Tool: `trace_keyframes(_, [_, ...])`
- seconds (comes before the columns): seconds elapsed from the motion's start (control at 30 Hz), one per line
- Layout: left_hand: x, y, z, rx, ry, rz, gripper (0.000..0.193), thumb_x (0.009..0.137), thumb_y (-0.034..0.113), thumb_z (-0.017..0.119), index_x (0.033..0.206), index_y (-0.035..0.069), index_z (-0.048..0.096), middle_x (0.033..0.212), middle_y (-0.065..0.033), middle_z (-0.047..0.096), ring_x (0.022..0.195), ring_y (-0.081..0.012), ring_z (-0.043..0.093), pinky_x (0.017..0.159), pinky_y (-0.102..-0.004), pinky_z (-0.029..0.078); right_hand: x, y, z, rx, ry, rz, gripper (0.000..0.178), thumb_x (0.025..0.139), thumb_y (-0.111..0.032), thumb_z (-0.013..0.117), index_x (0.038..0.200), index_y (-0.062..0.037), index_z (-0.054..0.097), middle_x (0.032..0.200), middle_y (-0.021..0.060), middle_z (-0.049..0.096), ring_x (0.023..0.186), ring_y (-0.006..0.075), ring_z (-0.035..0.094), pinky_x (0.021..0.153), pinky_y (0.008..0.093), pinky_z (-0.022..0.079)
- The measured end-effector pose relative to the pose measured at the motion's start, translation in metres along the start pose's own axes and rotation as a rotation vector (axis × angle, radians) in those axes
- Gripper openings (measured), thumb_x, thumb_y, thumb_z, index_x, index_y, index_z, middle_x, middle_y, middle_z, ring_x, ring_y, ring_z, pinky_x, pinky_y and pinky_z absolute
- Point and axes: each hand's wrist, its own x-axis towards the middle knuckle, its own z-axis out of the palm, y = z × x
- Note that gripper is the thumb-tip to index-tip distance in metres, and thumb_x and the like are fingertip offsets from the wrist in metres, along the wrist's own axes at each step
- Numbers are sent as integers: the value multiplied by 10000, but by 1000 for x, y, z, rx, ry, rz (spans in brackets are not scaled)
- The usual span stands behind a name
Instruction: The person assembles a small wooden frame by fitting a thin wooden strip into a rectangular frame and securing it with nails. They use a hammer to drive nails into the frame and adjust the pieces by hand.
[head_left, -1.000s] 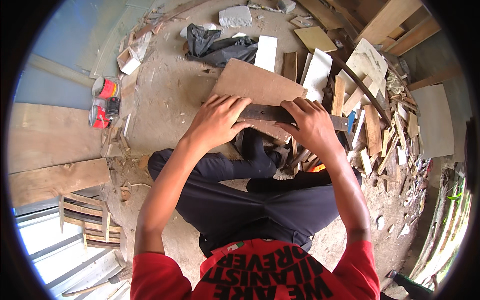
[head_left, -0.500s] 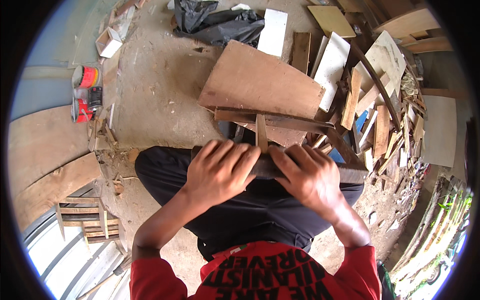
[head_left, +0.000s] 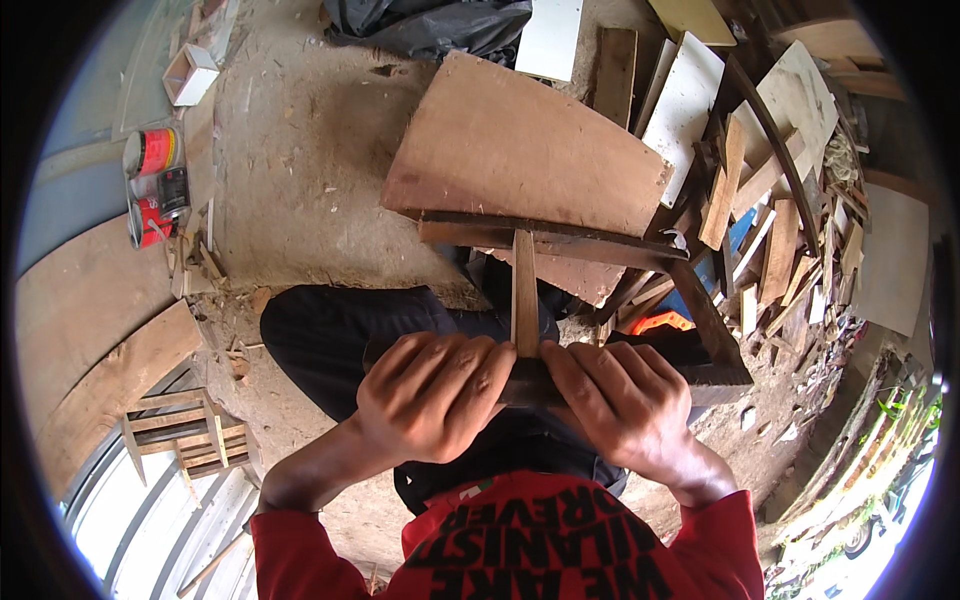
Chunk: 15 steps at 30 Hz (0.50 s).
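Note:
A dark-edged wooden frame [head_left: 712, 325] lies across my lap, with a lighter narrow crosspiece [head_left: 525, 290] joining its far and near rails. My left hand [head_left: 437, 395] grips the near rail just left of the crosspiece, fingers curled over the top. On the other side of the crosspiece, my right hand [head_left: 622, 402] is wrapped round the same rail. Both thumbs are mostly hidden. The frame's far rail [head_left: 560, 243] meets or overlaps the near edge of a large brown board [head_left: 530, 150]; contact is unclear.
Scrap wood [head_left: 780, 250] is heaped at the right, with a white board [head_left: 685, 110] leaning there. Something orange [head_left: 662, 322] shows through the frame. Red cans [head_left: 155, 152] stand at the left. Black plastic sheeting [head_left: 430, 28] lies at the back; a slatted wooden piece [head_left: 190, 430] sits lower left.
Both hands have drawn the near rail closer to my body, so more of the crosspiece and the frame's opening shows. The orange thing has come into sight. My grip stays.

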Motion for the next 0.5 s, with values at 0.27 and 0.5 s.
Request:
trace_keyframes(0.27, [9, -4, -2, -16, -19, -6, 166, 822, 113, 677, 940, 3, 715, 785, -47, 654, 678, -157, 643, 575, -282, 505, 7, 4, -5, 35, -60, 0, 412, 739, -181, 681, 1124, -33, 686, 974, 53, 641, 761, 147, 646, 632, 265, 512])
trace_keyframes(0.5, [20, -10, -12, -60, -174, -29, 304, 797, 182, 747, 1025, -10, 686, 885, -74, 665, 747, -199, 662, 623, -329, 526, 23, 11, -13, -46, -12, -41, 405, 739, -206, 656, 1112, -51, 696, 1043, 77, 644, 878, 193, 659, 715, 289, 518])
